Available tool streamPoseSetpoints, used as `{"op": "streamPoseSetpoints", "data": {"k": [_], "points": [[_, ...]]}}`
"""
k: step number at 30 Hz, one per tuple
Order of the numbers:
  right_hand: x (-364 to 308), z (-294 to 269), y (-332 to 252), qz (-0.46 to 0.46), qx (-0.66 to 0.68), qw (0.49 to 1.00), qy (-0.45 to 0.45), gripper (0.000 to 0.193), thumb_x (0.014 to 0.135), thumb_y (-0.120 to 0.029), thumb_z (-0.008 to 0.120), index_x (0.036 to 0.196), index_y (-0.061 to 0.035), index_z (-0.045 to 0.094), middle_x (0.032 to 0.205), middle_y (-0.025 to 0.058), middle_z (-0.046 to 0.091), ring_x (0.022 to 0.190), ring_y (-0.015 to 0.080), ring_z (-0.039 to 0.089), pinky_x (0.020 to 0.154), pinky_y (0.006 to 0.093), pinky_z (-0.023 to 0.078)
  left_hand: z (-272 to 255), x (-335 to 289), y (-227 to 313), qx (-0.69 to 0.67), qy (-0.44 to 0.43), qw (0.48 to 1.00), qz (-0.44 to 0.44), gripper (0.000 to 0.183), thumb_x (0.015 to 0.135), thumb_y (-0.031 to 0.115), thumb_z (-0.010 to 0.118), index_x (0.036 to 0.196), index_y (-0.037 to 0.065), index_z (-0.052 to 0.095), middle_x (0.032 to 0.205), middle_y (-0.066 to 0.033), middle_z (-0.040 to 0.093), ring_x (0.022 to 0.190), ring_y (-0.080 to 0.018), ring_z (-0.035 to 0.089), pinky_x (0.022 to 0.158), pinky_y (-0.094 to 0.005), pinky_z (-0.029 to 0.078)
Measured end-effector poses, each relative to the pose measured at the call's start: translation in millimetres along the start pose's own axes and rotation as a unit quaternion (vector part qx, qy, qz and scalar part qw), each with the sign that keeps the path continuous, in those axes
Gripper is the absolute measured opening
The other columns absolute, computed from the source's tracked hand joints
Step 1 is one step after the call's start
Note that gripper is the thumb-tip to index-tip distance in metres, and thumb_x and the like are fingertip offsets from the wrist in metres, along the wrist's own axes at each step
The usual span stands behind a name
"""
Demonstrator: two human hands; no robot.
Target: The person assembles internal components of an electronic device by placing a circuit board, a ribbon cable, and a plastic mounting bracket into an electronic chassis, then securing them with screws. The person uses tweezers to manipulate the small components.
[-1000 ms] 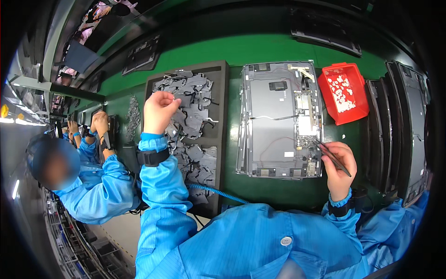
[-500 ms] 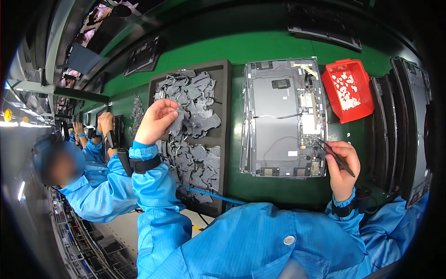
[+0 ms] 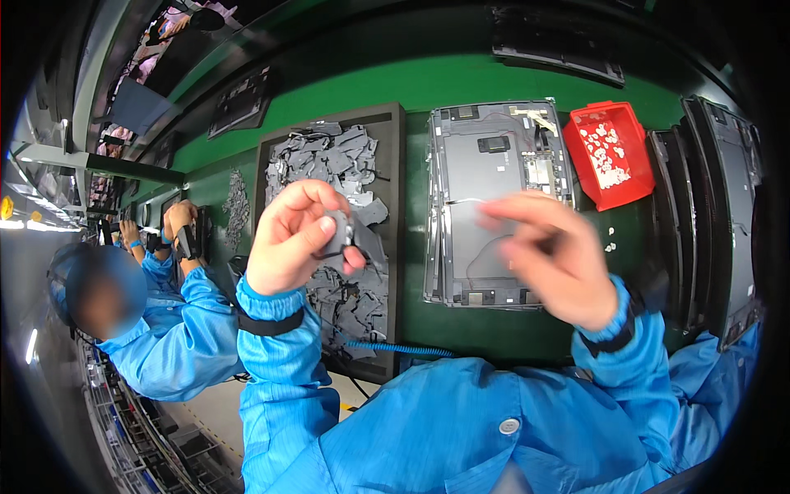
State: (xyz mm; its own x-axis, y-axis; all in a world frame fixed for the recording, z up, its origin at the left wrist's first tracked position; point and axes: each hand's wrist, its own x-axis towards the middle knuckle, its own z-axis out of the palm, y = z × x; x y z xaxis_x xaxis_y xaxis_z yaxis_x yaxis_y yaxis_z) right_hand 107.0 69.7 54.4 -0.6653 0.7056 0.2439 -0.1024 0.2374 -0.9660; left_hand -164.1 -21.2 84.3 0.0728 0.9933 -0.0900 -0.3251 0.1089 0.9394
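Observation:
My left hand [image 3: 292,239] is raised over the dark tray [image 3: 395,247], its fingers pinching a small grey sheet piece [image 3: 339,230]. Loose grey pieces [image 3: 329,156] of the same look lie heaped in both compartments of that tray. Blurred by motion, my right hand [image 3: 555,255] hangs over the right part of an opened grey laptop-like case [image 3: 473,239] and hides part of its circuit board [image 3: 541,173]. Whether the tweezers are still in the right fingers cannot be made out.
A red bin [image 3: 638,181] with small white bits stands right of the case, and a few white bits [image 3: 611,245] lie below it. Dark panels [image 3: 716,222] stand upright at the far right. Left, a co-worker [image 3: 181,337] in blue sits by a pile of grey scraps [image 3: 237,210].
My right hand has moved left over the case, its fingers now smeared; the black tweezers it held no longer show clearly. My left hand has shifted slightly right, still pinching a grey piece.

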Motion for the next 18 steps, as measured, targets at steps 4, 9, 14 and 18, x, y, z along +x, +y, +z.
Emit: {"op": "streamPoseSetpoints", "data": {"k": [4, 9, 14, 18], "points": [[43.4, 35.2, -16.0, 0.176, 0.150, 0.949, -0.215, 0.034, 0.074, -0.008, 0.070, 0.104, -0.0016, 0.056, 0.069, -0.0022, 0.052, 0.053, 0.0006, 0.041, 0.047, 0.0176, 0.031, 25.2, 0.9, -9.1, -0.071, -0.034, 0.997, 0.022, 0.018, 0.086, 0.008, 0.055, 0.099, 0.002, 0.046, 0.090, -0.0125, 0.054, 0.065, -0.0228, 0.063, 0.051, -0.0300, 0.052], [45.3, 48.1, -14.5, 0.267, 0.195, 0.918, -0.219, 0.022, 0.071, -0.009, 0.074, 0.087, -0.0019, 0.061, 0.061, -0.0012, 0.057, 0.050, 0.0036, 0.049, 0.042, 0.0179, 0.034, 21.2, -13.2, -16.5, -0.172, -0.055, 0.983, 0.019, 0.018, 0.085, 0.006, 0.055, 0.100, 0.001, 0.046, 0.091, -0.0137, 0.054, 0.061, -0.0224, 0.062, 0.051, -0.0309, 0.052], [55.0, 50.2, -25.4, 0.290, 0.167, 0.907, -0.257, 0.029, 0.071, -0.018, 0.075, 0.068, -0.0058, 0.049, 0.064, -0.0018, 0.050, 0.053, 0.0049, 0.049, 0.046, 0.0198, 0.039, 13.8, -25.4, -24.2, -0.235, -0.037, 0.971, 0.017, 0.018, 0.085, 0.004, 0.055, 0.100, 0.001, 0.046, 0.090, -0.0140, 0.055, 0.062, -0.0216, 0.061, 0.051, -0.0315, 0.052], [58.3, 51.9, -26.4, 0.319, 0.168, 0.888, -0.286, 0.027, 0.072, -0.018, 0.074, 0.071, -0.0051, 0.050, 0.065, -0.0018, 0.051, 0.051, 0.0043, 0.048, 0.046, 0.0197, 0.039, 10.3, -31.8, -25.8, -0.268, -0.026, 0.963, 0.003, 0.021, 0.084, 0.005, 0.056, 0.103, 0.001, 0.050, 0.086, -0.0131, 0.055, 0.067, -0.0221, 0.061, 0.051, -0.0323, 0.052]]}}
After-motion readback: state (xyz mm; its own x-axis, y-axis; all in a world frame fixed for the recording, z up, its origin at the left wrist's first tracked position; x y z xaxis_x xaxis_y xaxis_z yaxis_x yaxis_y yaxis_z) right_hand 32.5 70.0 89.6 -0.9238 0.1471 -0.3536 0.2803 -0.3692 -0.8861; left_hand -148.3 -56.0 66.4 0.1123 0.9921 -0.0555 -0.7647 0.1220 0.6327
